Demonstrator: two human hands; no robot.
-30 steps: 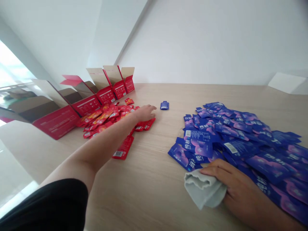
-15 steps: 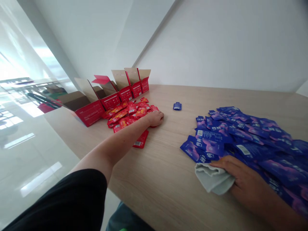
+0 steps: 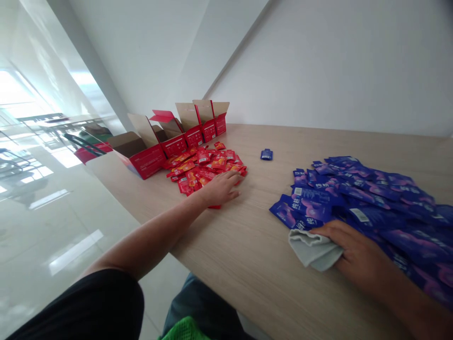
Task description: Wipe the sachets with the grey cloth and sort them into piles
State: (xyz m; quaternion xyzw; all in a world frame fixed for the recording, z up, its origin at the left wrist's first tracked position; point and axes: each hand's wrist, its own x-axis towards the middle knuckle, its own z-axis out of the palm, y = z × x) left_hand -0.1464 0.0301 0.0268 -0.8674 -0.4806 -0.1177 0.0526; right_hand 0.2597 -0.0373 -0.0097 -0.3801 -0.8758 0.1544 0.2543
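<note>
White walls (image 3: 336, 66) rise behind a pale wood-grain table (image 3: 247, 250), and glossy tiled floor (image 3: 71, 236) stretches away on the left, with bright light reflected in it. From my remote seat, through the head camera, I have both bare hands in view. My left hand (image 3: 221, 187) reaches across to the near right edge of a heap of small, flat, red-and-orange pouches (image 3: 203, 163). Its fingers are loosely extended and the thumb stands apart, so the grip is wide; the palm faces down out of sight, and I cannot tell whether it presses on the pouches. One red pouch (image 3: 214, 207) pokes out from beneath that wrist. Behind the heap stand five red cardboard boxes (image 3: 174, 146) in a row, their flaps up and showing brown insides.

On the other side, my right hand (image 3: 354, 248) has a narrow grip, thumb and fingers closed on a folded whitish cloth (image 3: 313, 250). It rests at the near edge of a broad spread of dark-blue pouches with pink and purple printing (image 3: 354, 193). Between the two heaps, farther back, a single small blue pouch (image 3: 266, 154) lies alone. Low in view I see a black sleeve (image 3: 102, 302) and green mesh (image 3: 184, 329).
</note>
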